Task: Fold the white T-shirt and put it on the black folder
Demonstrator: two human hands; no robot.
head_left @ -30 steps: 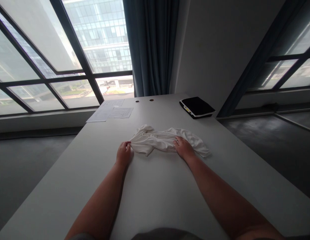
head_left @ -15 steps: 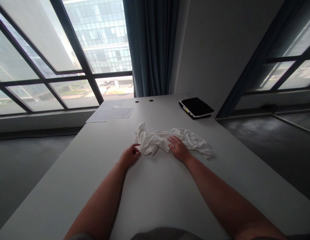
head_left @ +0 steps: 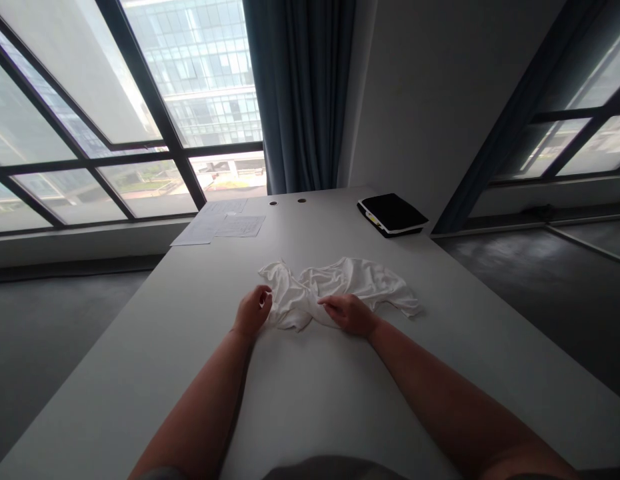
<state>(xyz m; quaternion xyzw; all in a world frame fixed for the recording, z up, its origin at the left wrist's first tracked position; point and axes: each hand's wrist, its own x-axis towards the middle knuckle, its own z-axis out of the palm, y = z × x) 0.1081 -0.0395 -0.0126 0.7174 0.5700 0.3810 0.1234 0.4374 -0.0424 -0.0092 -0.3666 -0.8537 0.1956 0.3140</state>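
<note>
A crumpled white garment (head_left: 360, 280), thin and full of folds, lies across the white table (head_left: 310, 393) in front of me. At its left edge my left hand (head_left: 254, 310) is closed, the curled fingers gripping the fabric. My right hand (head_left: 351, 315) pinches the near edge around the middle, thumb and fingers pressed together on the cloth. To the right of that hand the rest of the garment spreads loosely, ending in a wrinkled flap. The garment's exact kind is hard to make out in this bunched state.
Printed paper sheets (head_left: 215, 223) lie at the table's far left. A black folder or case (head_left: 393, 213) with a white edge rests at the far right. Two round holes are set near the back edge, before a blue curtain (head_left: 305, 100) and windows.
My right hand has gone from lying spread on the cloth to pinching its near edge. The garment's left part has been pulled left and toward me, flattening somewhat. My left hand has shifted slightly left.
</note>
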